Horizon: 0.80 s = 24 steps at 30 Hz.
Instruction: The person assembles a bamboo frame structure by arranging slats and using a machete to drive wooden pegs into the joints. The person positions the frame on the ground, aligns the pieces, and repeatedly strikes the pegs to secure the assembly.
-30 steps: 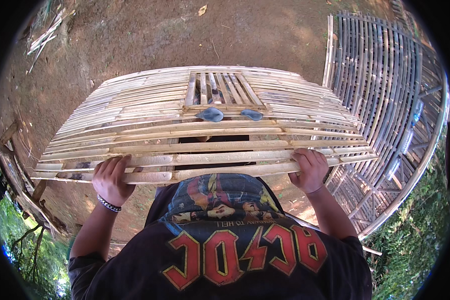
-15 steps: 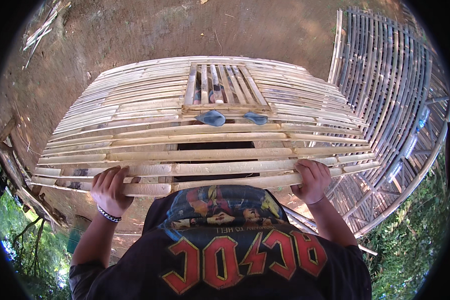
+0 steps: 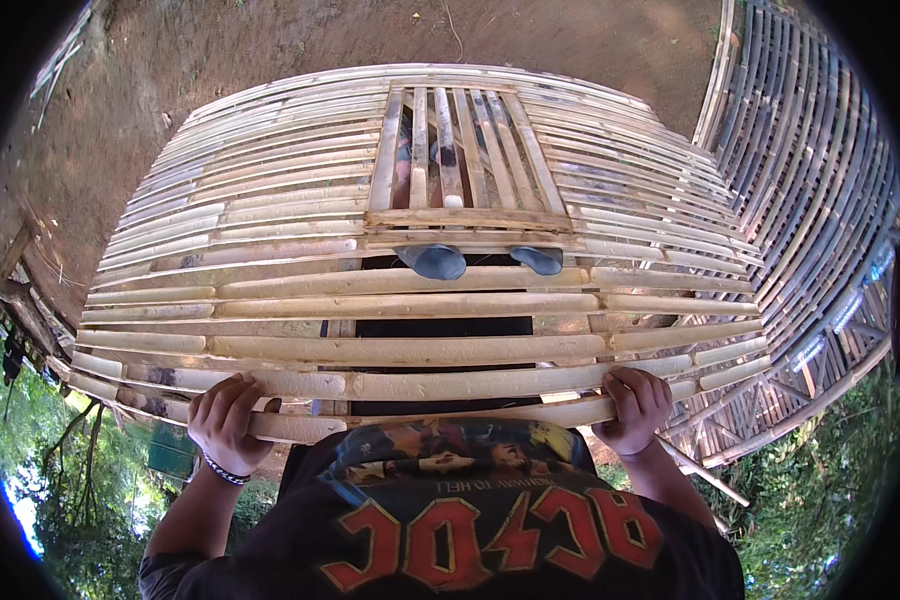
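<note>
A wide panel of pale split-bamboo slats [image 3: 470, 350] stretches in front of my body. My left hand [image 3: 232, 425] is closed over the nearest slats at the left, its fingers wrapped over the edge. On the right, my right hand [image 3: 634, 410] grips the same near slats. Two grey-blue rounded tips, like shoe toes [image 3: 438, 262], poke out between slats farther down. Beyond them sits a framed lattice [image 3: 470, 150] of crosswise slats. Coloured shapes behind it are too obscured to name. Dark cloth shows through the gaps nearest me.
Brown bare ground [image 3: 270, 45] lies beyond the panel. A darker slatted bamboo structure [image 3: 810, 150] curves along the right. Loose sticks [image 3: 60, 55] lie at the far left, with branches [image 3: 20, 260] below. Green foliage [image 3: 820, 480] fills both lower sides.
The view has shifted, so the panel's near edge and both hands sit lower in the picture. The lattice looks larger. Both hands keep their hold on the slats.
</note>
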Motion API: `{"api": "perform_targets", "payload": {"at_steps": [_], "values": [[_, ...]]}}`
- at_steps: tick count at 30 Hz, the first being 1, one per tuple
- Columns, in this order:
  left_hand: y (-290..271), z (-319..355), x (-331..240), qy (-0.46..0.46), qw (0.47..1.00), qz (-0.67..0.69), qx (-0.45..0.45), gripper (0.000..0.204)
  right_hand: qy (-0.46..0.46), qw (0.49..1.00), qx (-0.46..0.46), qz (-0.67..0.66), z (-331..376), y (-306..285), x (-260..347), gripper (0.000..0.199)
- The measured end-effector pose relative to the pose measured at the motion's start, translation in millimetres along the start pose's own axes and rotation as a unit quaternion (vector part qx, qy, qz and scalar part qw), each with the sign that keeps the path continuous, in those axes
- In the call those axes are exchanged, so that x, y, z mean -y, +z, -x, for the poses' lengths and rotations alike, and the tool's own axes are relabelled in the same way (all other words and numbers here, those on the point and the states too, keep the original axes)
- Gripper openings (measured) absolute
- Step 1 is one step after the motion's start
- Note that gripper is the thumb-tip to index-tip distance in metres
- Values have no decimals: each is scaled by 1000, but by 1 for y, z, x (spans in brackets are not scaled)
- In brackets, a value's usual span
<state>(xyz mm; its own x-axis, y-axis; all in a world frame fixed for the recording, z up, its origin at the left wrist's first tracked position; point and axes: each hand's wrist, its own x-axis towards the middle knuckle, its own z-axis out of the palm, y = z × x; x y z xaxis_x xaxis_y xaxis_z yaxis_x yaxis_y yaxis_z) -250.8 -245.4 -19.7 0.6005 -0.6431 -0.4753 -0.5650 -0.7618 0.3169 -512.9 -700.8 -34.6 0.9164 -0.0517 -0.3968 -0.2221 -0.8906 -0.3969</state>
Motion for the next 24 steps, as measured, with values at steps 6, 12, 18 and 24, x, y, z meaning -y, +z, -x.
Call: {"api": "perform_targets", "payload": {"at_steps": [6, 12, 18, 24], "values": [[-3, 0, 6, 4, 999, 13, 32, 31, 9, 1000, 19, -12, 0, 2, 0, 59], [-8, -5, 5, 2, 999, 25, 38, 30, -1, 1000, 14, 0, -4, -1, 0, 56], [-7, -8, 5, 11, 999, 18, 29, 25, -3, 1000, 10, 15, -12, -2, 2, 54], [-5, -6, 6, 14, 1000, 8, 18, 25, -5, 1000, 5, 14, -14, -3, 3, 53]]}}
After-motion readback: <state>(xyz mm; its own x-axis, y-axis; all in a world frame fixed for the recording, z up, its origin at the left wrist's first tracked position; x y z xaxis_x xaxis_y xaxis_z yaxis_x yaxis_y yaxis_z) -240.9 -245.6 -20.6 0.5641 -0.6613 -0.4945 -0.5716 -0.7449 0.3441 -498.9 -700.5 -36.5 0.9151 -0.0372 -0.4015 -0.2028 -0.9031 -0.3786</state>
